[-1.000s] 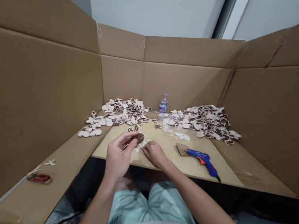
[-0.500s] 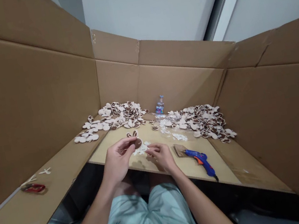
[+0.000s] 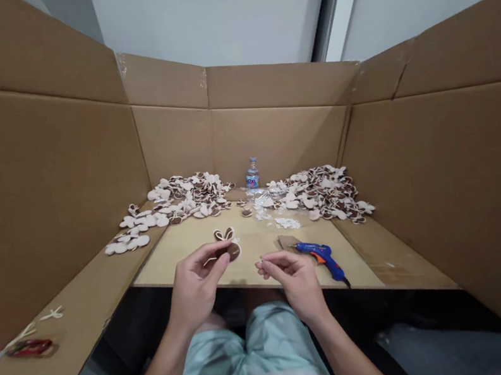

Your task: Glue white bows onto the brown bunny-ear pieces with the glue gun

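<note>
My left hand [image 3: 195, 284] is closed on a brown rabbit-head-shaped piece [image 3: 234, 252] with a white edge. A pale bow sits at the base of its two ears, which point away from me. To the right of it my right hand [image 3: 298, 278] pinches a tiny white piece [image 3: 260, 263] between thumb and fingertips, too small to make out in detail. The two hands are apart, just above the near edge of the board [image 3: 250, 272]. A blue glue gun [image 3: 324, 258] with an orange trigger lies beyond my right hand, its nozzle on a brown cardboard scrap [image 3: 289, 243].
Heaps of brown and white rabbit pieces lie at the back left [image 3: 189, 197] and back right [image 3: 323, 193]. Between them stands a water bottle [image 3: 252, 175]. Small white bits [image 3: 288, 223] lie mid-board. Red-handled cutters [image 3: 30, 348] rest at left. Cardboard walls [image 3: 268, 120] enclose the table.
My right hand has drawn back from the small white bits toward me, with a tiny white piece in its fingertips. The rabbit piece stays in my left hand. The view has shifted right.
</note>
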Tool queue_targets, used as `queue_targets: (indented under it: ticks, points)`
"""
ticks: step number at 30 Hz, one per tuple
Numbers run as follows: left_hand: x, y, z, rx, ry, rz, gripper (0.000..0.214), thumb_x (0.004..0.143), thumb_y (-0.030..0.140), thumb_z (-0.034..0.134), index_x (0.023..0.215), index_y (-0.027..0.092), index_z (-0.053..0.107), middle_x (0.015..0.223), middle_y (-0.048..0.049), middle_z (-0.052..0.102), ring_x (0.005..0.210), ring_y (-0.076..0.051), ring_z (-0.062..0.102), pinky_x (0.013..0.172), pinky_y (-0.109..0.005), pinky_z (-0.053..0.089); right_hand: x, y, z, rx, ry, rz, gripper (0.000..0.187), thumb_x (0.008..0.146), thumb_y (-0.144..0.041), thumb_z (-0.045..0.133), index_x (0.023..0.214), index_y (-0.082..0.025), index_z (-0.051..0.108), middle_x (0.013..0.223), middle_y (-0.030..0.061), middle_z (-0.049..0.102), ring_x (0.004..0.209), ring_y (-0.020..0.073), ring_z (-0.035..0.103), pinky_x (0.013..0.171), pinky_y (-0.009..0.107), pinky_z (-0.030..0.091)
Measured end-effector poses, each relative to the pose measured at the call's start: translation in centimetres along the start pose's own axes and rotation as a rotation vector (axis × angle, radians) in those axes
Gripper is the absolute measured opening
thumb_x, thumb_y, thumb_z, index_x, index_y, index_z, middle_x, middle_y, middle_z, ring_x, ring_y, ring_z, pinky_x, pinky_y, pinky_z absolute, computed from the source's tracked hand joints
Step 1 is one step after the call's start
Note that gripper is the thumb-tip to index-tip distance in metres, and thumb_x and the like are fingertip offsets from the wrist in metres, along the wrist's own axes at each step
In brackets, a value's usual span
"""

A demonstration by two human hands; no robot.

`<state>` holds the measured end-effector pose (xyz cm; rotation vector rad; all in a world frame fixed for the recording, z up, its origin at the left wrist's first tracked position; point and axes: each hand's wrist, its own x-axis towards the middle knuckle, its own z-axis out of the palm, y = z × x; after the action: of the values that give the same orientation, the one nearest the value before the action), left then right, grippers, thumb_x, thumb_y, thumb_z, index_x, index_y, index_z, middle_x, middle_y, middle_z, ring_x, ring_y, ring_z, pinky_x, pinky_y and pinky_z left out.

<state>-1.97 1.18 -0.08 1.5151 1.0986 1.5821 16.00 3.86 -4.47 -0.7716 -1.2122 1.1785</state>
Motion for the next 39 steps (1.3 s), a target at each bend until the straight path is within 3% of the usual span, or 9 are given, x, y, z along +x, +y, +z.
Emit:
queue_targets:
  ticks: [3,8,14,18,21,24,33,39]
  points:
    - [-0.3,0.2,0.3,-0.017,-0.013,-0.005,0.018,0.081,0.028,0.068,0.095,0.018,0.073,0.098,-0.0068,0.076,0.092,-0.022,0.072,0.086,-0.032,0.057,-0.3,0.1,0.2,0.118,0.028,0.024,0.024,0.072,-0.035,0.078,0.077,-0.017,0.064,0.073,0.0060,0.076,0.064,0.0175,0.070,0.064,0.029,0.056]
    - [-0.6,0.7,0.8,-0.046,-0.037,0.007,0.011,0.079,0.024,0.070,0.088,0.019,0.074,0.090,-0.0044,0.076,0.087,-0.020,0.072,0.083,-0.029,0.058,-1.0,-0.4,0.6,0.176,0.095,0.006,0.032,0.076,-0.035,0.075,0.100,-0.017,0.062,0.083,0.0074,0.077,0.069,0.0192,0.072,0.067,0.031,0.057]
    - [-1.2,0.7,1.2,-0.069,-0.021,0.004,0.013,0.078,0.022,0.071,0.091,0.021,0.075,0.090,-0.0035,0.077,0.086,-0.019,0.072,0.080,-0.028,0.059,-2.2,-1.3,0.5,0.248,0.132,-0.026,0.020,0.079,-0.033,0.073,0.085,-0.019,0.061,0.083,0.0078,0.077,0.071,0.0192,0.072,0.069,0.031,0.057]
    - [-1.7,1.0,1.6,-0.039,-0.003,0.040,0.016,0.080,0.022,0.069,0.095,0.022,0.076,0.095,-0.0039,0.077,0.089,-0.020,0.072,0.083,-0.028,0.058,-2.9,-2.0,0.7,0.124,0.185,-0.152,0.012,0.077,-0.028,0.075,0.078,-0.020,0.067,0.086,0.0055,0.075,0.080,0.0176,0.069,0.073,0.028,0.055]
    - [-2.0,1.4,1.8,0.034,0.002,0.129,0.017,0.081,0.021,0.067,0.095,0.023,0.077,0.097,-0.0045,0.075,0.091,-0.019,0.070,0.082,-0.027,0.057,-3.4,-2.5,1.3,-0.001,0.226,-0.273,0.006,0.073,-0.024,0.077,0.072,-0.021,0.072,0.077,0.0030,0.071,0.072,0.0159,0.066,0.061,0.025,0.053]
    - [-2.0,1.7,1.9,0.086,-0.028,0.183,0.018,0.081,0.020,0.067,0.096,0.024,0.077,0.096,-0.0046,0.075,0.091,-0.018,0.068,0.080,-0.024,0.056,-3.6,-3.0,1.9,-0.048,0.199,-0.292,0.002,0.073,-0.021,0.076,0.073,-0.022,0.074,0.072,0.0024,0.071,0.064,0.0152,0.065,0.055,0.024,0.052]
    - [-2.3,1.1,2.1,0.027,-0.065,0.220,0.024,0.075,0.011,0.073,0.095,0.024,0.076,0.091,-0.0025,0.073,0.085,-0.014,0.068,0.077,-0.021,0.056,-3.4,-3.0,2.5,-0.003,0.197,-0.365,0.010,0.074,-0.011,0.074,0.075,-0.021,0.073,0.071,0.0001,0.073,0.067,0.0134,0.067,0.062,0.022,0.056]
    - [-2.3,1.3,2.4,0.001,-0.076,0.186,0.023,0.075,0.011,0.073,0.092,0.025,0.077,0.089,-0.0014,0.073,0.082,-0.012,0.068,0.073,-0.019,0.056,-3.5,-3.1,2.6,0.036,0.181,-0.318,0.010,0.073,-0.011,0.075,0.075,-0.021,0.073,0.070,-0.0013,0.072,0.065,0.0105,0.066,0.061,0.018,0.053]
